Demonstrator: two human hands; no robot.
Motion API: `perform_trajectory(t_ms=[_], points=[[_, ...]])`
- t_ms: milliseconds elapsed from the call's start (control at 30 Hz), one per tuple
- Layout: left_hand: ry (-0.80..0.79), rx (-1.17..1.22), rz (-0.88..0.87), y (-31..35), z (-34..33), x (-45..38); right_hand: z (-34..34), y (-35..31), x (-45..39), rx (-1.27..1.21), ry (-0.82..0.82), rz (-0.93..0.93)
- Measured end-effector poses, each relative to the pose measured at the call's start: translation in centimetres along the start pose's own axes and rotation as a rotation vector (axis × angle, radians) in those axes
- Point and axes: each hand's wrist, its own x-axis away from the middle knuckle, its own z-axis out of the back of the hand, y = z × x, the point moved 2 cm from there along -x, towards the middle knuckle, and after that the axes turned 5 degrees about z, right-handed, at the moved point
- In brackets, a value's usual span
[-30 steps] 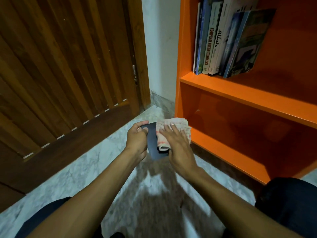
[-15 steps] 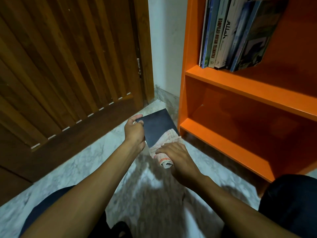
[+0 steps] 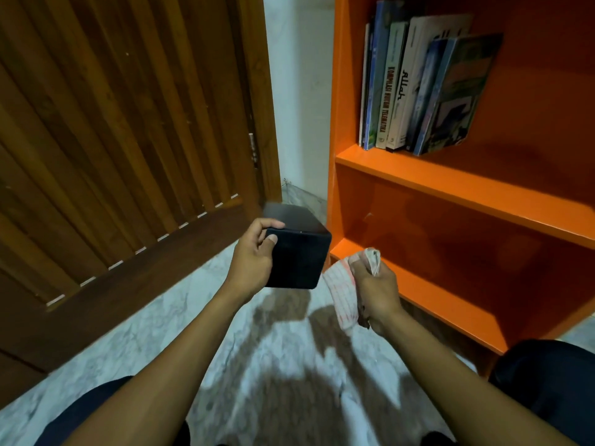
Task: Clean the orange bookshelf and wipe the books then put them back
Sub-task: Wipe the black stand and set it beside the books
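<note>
My left hand point(image 3: 254, 257) grips a black book point(image 3: 297, 260) by its left edge, thumb on the near cover, holding it in the air in front of the orange bookshelf point(image 3: 450, 188). To its right, my right hand point(image 3: 375, 292) clutches a bunched white cloth with red stripes point(image 3: 343, 291), clear of the book. Several books point(image 3: 418, 88) lean together on the upper shelf at its left end. The lower shelf point(image 3: 418, 291) just beyond my right hand holds nothing.
A brown slatted wooden door point(image 3: 128, 140) fills the left side. A strip of white wall point(image 3: 297, 91) separates it from the bookshelf. The floor point(image 3: 257, 355) is pale marble. My dark-clothed knees show at the bottom left and right point(image 3: 547, 381).
The cloth has come off the black book and my right hand has drawn it away to the right. My left hand has turned the book and lifted it slightly.
</note>
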Motion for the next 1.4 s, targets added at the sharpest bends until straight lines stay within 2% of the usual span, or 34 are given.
perform_trajectory(t_ms=[133, 300, 433, 567, 667, 767, 833, 867, 933, 1000, 1100, 1233, 1333, 1400], points=[[-0.006, -0.077, -0.092, 0.0, 0.0, 0.4, 1.3, 0.6, -1.0, 0.157, -0.121, -0.112], [-0.032, -0.169, -0.116, -0.8, -0.7, 1.6, 3.2, 8.2, -1.4, 0.530, -0.261, -0.356], [-0.096, -0.217, -0.140, -1.3, -1.6, 3.3, 4.3, 13.9, -0.6, 0.821, -0.269, -0.462], [-0.131, -0.244, -0.121, -1.9, -2.2, 4.4, 4.4, 18.9, 1.2, 0.833, -0.220, -0.479], [-0.152, -0.245, -0.137, -2.1, -2.5, 4.3, 4.1, 22.9, 2.7, 0.940, -0.360, -0.456], [-0.177, -0.277, -0.159, -2.5, -2.8, 3.8, 2.2, 23.8, 4.8, 1.019, -0.606, -0.342], [-0.190, -0.304, -0.197, -2.7, -3.1, 3.3, 1.2, 23.4, 5.8, 0.973, -0.769, -0.337], [-0.196, -0.319, -0.215, -2.8, -3.3, 3.1, 1.3, 22.8, 5.7, 0.896, -0.762, -0.373], [-0.213, -0.356, -0.253, -2.9, -3.7, 2.6, 1.9, 20.2, 4.6, 0.798, -0.547, -0.452], [-0.231, -0.391, -0.269, -2.8, -4.1, 2.4, 3.6, 17.3, 1.6, 0.753, -0.244, -0.417], [-0.261, -0.430, -0.301, -2.1, -4.7, 2.2, 5.5, 10.6, -3.3, 0.607, -0.069, -0.235], [-0.309, -0.555, -0.379, 0.0, -5.5, 2.2, 6.1, -0.6, -6.2, 0.524, 0.031, -0.006], [-0.344, -0.752, -0.493, 2.6, -5.9, 2.5, 4.6, -7.9, -6.2, 0.484, -0.073, 0.124], [-0.370, -0.900, -0.596, 5.0, -6.3, 3.0, 3.5, -12.0, -5.8, 0.485, -0.083, 0.206]])
